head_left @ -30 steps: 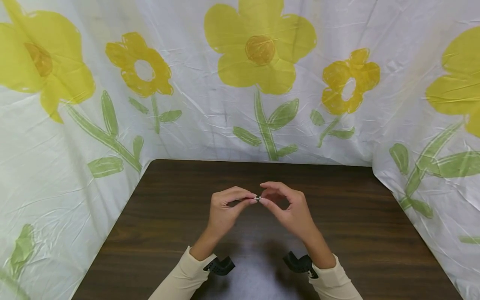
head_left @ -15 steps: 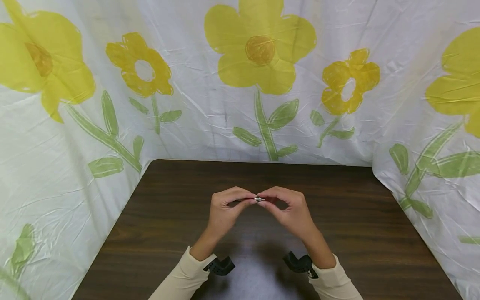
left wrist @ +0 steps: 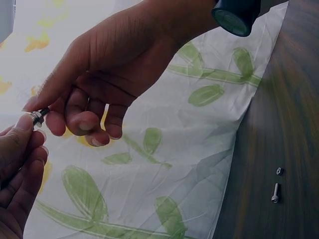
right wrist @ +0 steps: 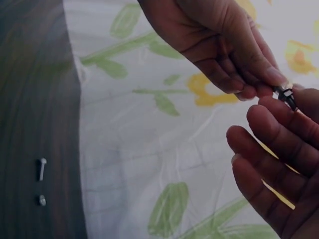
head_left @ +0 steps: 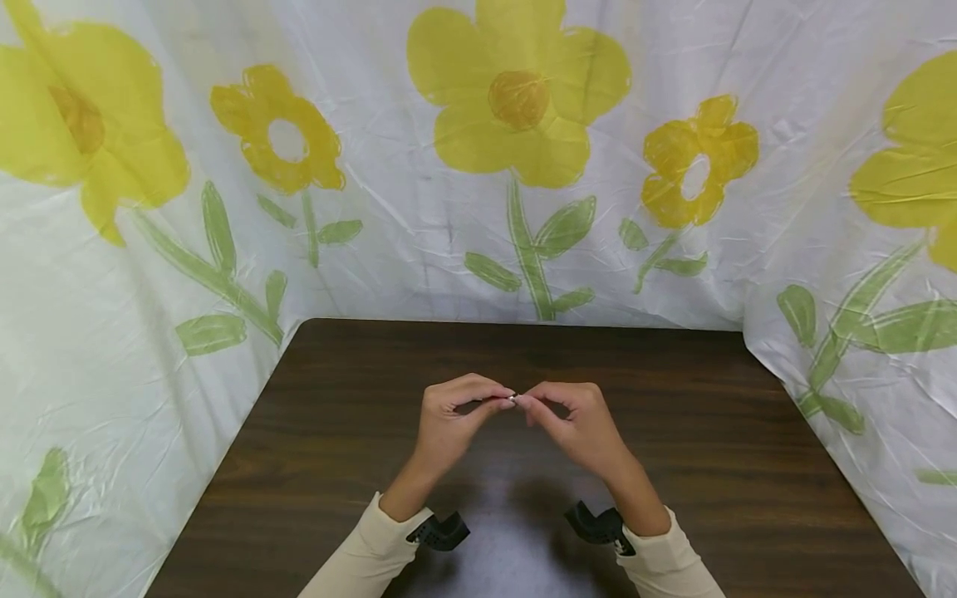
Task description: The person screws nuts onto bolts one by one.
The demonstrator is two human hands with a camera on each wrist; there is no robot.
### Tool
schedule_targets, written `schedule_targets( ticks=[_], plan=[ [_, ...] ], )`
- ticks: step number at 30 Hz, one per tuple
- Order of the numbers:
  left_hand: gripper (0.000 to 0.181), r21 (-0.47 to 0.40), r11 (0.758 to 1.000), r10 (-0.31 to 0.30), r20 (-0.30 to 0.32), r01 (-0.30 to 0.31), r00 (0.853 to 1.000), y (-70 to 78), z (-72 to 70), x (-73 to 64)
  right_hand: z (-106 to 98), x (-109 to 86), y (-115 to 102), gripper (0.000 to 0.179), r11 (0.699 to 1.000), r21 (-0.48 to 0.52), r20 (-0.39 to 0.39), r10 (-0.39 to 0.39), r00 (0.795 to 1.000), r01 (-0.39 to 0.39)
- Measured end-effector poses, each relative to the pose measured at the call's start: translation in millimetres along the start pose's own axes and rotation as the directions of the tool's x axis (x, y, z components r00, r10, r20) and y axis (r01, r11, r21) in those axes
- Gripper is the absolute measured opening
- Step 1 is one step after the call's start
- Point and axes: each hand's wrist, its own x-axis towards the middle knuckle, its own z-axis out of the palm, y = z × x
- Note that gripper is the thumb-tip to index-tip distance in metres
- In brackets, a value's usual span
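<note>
Between my two hands, above the table, is a small bolt with a silvery nut on it. My left hand pinches one end between thumb and forefinger. My right hand has its thumb and forefinger at the other end, where a dark shaft shows in the left wrist view. The right wrist view shows the nut at the fingertips of both hands. Fingertips cover much of the piece. In the head view only a glint of the bolt is visible.
A loose bolt and a loose nut lie on the dark wooden table, seen in both wrist views. A white flowered curtain hangs round the table's back and sides. Black cameras sit on the wrists.
My right forefinger was raised, then came down over the bolt's end and slid along it. Finger and thumb now meet at the bolt. My left hand has stayed nearly still.
</note>
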Motion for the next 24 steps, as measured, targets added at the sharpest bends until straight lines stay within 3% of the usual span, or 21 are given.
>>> schedule_targets(
  ticks=[5,9,13,24],
  plan=[
    [0.02,-0.001,1.0,-0.007,-0.011,0.007,1.0,-0.2,0.1,-1.2,-0.4,-0.3,1.0,0.017,1.0,0.0,-0.028,-0.006,1.0,0.006],
    [0.019,-0.002,1.0,-0.014,-0.011,0.014,1.0,-1.1,0.5,-0.8,-2.1,0.3,2.4,0.034,0.996,0.016,-0.068,-0.092,0.993,0.093],
    [0.019,-0.005,1.0,-0.012,-0.008,0.012,1.0,-1.7,0.5,-0.9,-2.2,1.4,3.4,0.035,0.988,0.031,-0.08,-0.146,0.986,0.148],
    [0.019,0.003,1.0,0.006,-0.009,-0.006,1.0,-2.0,0.2,-0.7,1.1,0.8,4.8,0.028,0.991,0.027,-0.068,-0.131,0.989,0.133]
  ],
)
